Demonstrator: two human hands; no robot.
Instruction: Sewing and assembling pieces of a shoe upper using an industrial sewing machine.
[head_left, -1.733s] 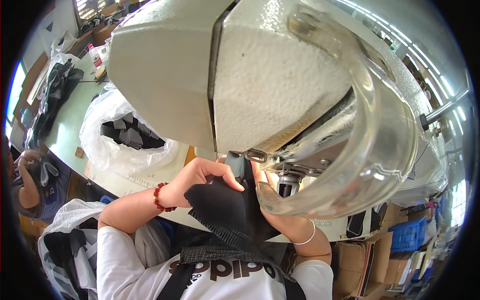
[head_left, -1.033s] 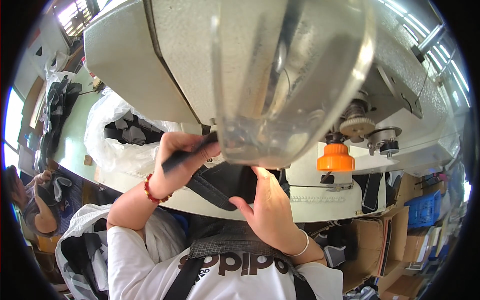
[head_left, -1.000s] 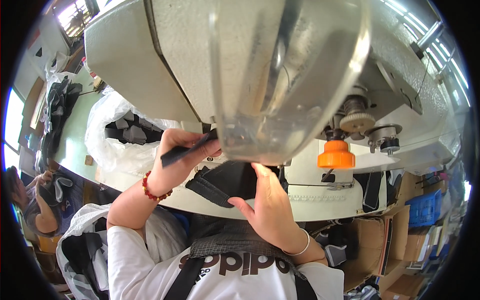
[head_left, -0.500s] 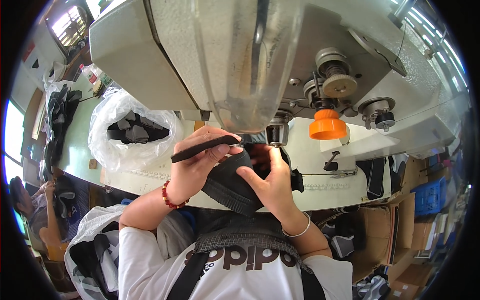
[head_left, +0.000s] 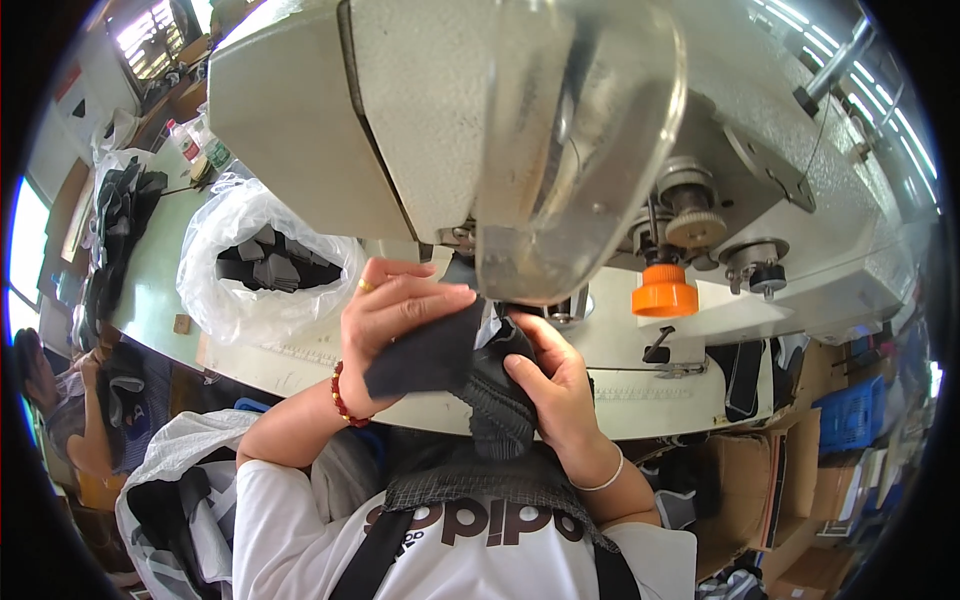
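Bag w/ drk pcs, blk fabric held

Bold brown lettering runs upside down across a white shirt below the left hand and right hand, with smaller print beside the strap on the left hand's side. Ruler scales line the worktop outward of each hand, their figures illegible. Beyond the left hand, a bottle's red label is too small to read.
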